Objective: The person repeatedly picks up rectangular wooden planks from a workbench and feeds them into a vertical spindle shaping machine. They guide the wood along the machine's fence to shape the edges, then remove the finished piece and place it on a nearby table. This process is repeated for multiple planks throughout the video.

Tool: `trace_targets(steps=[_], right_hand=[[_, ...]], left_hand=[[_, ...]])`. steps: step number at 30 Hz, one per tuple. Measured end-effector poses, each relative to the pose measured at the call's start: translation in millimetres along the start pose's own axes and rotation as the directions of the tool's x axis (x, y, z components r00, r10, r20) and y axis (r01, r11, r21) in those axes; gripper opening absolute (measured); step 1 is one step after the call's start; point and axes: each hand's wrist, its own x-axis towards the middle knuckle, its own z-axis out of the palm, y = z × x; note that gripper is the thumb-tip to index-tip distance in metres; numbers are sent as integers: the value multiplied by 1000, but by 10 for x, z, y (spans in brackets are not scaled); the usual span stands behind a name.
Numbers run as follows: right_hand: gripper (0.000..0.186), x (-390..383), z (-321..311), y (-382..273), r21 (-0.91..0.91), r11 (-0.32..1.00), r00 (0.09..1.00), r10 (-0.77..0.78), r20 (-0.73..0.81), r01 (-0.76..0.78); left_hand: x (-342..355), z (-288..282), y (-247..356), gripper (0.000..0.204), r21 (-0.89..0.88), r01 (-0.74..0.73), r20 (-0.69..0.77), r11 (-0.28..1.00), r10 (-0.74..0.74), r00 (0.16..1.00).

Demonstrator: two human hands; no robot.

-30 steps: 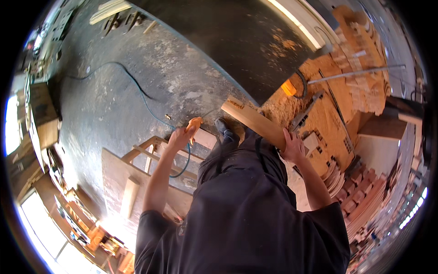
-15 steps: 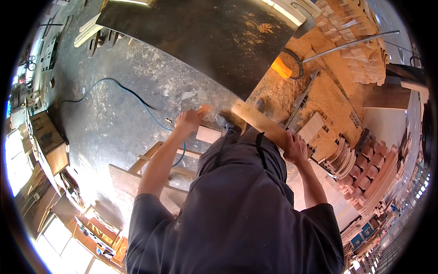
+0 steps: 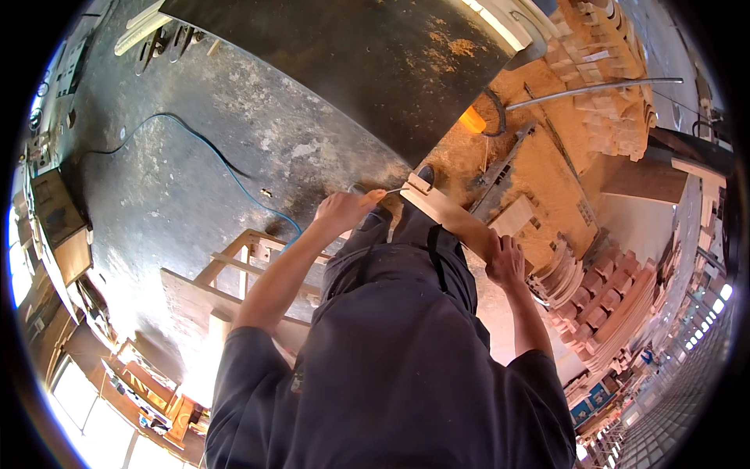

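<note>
My right hand (image 3: 506, 259) is closed around one end of a pale wooden board (image 3: 451, 217), which slants away from it in front of my thighs. The board's far end shows a notch, close to the corner of the dark tabletop (image 3: 344, 70). My left hand (image 3: 341, 213) grips an orange-handled tool (image 3: 376, 195) with a thin metal shaft. The shaft points right, and its tip is at the board's far end. Whether the tip touches the wood or only overlaps it, I cannot tell.
A blue hose (image 3: 215, 152) curves over the concrete floor at left. Beside my left arm stands a wooden frame (image 3: 234, 262). Sawdust (image 3: 558, 137) covers the floor at right, with stacked wooden parts (image 3: 605, 305) and a metal pipe (image 3: 594, 91) there.
My left hand has moved right, bringing the orange-handled tool to the board's end. The board has turned slightly, and the notch at its far end now shows. The view has shifted a little.
</note>
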Motion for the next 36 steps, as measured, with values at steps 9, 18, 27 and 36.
trace_targets(steps=[9, 18, 27, 36], right_hand=[[82, -67, -383, 484, 11, 1000, 981, -27, -191, 29], [95, 824, -546, 476, 66, 881, 882, -465, -70, 469], [88, 1050, -1260, -267, -23, 750, 736, -654, -173, 661], [89, 1168, -1648, -602, 60, 814, 758, -508, -410, 578]], left_hand=[[-1103, 201, -596, 32, -506, 106, -325, 856, -304, 896], [-4006, 2504, -3600, 13, -563, -785, -165, 257, -966, -198], [-4697, 4171, -3232, 32, -378, -923, 596, -75, -782, -181], [-3717, 3050, -2625, 25, -741, -627, 80, 240, -896, -437]])
